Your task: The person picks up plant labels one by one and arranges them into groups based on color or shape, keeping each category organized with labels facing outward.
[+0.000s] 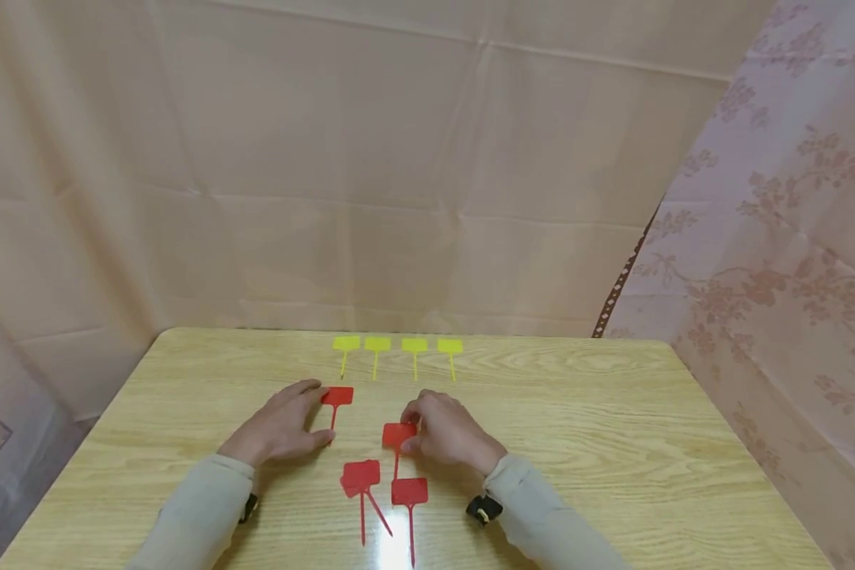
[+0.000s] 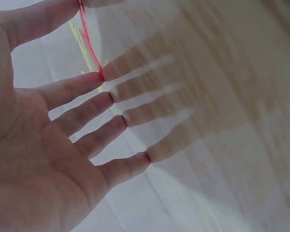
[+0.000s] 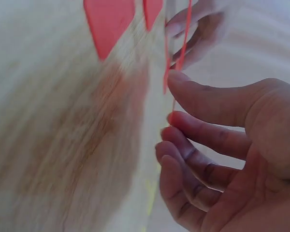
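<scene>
My left hand (image 1: 281, 423) lies spread, palm down, its fingertips touching the table. Its index fingertip touches the top left corner of a red T-shaped plant label (image 1: 339, 396), and the thumb tip is beside that label's stem. To the right, my right hand (image 1: 445, 431) pinches a second red plant label (image 1: 397, 435) at the right side of its plate, thumb below and index finger above. In the right wrist view its other fingers (image 3: 171, 179) are curled. Nearer the front lie two overlapping red labels (image 1: 362, 475) and a single red label (image 1: 409, 491).
Several yellow plant labels (image 1: 415, 346) lie in a row near the far edge of the wooden table (image 1: 577, 443), stems pointing toward me. Beige cloth (image 1: 399, 158) hangs behind the table, with flowered cloth (image 1: 791, 277) at the right.
</scene>
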The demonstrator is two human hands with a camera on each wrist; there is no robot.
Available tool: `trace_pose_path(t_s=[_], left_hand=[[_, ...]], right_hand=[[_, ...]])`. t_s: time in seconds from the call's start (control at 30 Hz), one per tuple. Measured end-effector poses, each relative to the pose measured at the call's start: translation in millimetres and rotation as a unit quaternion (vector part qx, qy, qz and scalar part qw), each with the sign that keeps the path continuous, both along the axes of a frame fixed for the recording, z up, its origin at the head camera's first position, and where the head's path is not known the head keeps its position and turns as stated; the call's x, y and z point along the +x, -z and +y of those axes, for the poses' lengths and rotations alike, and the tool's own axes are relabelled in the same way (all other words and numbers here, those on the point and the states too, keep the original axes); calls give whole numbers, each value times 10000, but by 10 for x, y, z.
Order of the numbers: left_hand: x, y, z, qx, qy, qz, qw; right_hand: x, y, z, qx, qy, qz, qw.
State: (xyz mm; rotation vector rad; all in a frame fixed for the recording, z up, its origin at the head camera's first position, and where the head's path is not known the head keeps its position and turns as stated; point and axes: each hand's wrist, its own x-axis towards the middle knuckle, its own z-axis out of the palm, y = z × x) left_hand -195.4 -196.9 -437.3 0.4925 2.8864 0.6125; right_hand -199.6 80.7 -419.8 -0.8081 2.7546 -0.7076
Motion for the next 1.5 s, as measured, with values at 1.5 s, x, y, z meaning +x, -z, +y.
trace_pose_path(t_s=[1.5], left_hand=[[-3,27,33,-15,-168,-10,9999]], right_hand=[[28,45,12,-7,114,-98,9999]])
